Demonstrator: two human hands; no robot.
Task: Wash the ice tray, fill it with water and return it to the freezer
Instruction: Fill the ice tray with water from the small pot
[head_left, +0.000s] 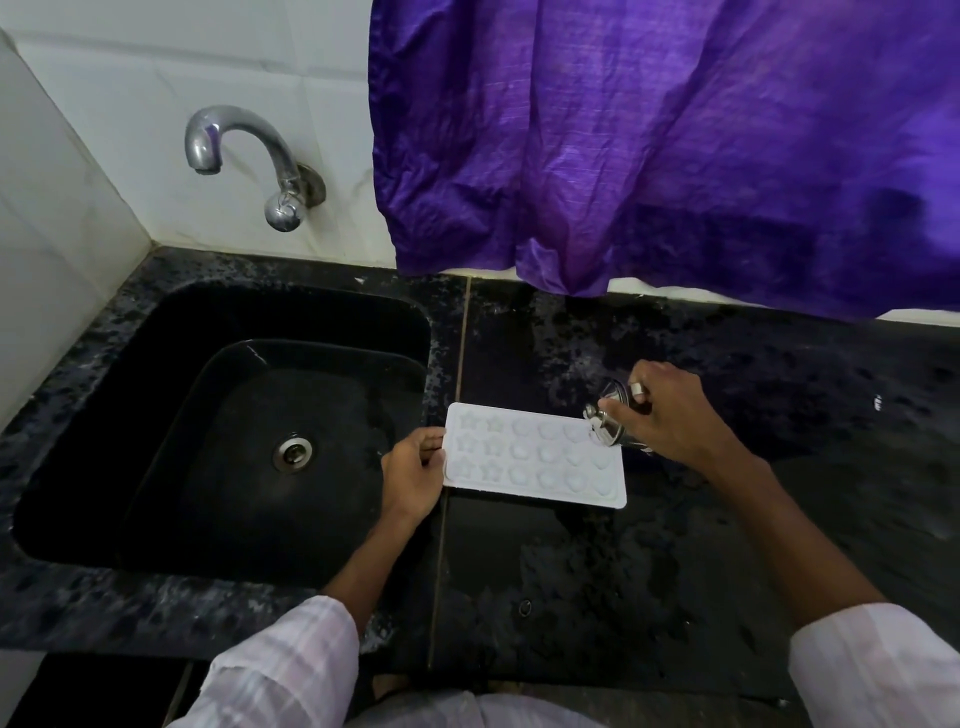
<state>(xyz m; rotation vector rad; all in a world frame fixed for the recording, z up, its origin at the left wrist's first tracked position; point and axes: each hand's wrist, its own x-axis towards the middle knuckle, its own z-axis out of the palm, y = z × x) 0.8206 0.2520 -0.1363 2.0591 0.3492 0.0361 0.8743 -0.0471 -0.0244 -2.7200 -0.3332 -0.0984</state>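
A white ice tray (535, 457) with star, round and heart moulds lies flat on the black counter, just right of the sink. My left hand (413, 475) holds its left short edge, thumb on the rim. My right hand (662, 410) grips a small steel cup (610, 415) tilted on its side, mouth down-left over the tray's far right corner. Water shows at the cup's lip above the heart moulds.
A black sink (249, 431) with a steel drain (293, 452) fills the left. A chrome tap (234, 150) juts from the white tiled wall above it. A purple cloth (665, 145) hangs over the wet black counter (571, 582) at the back right.
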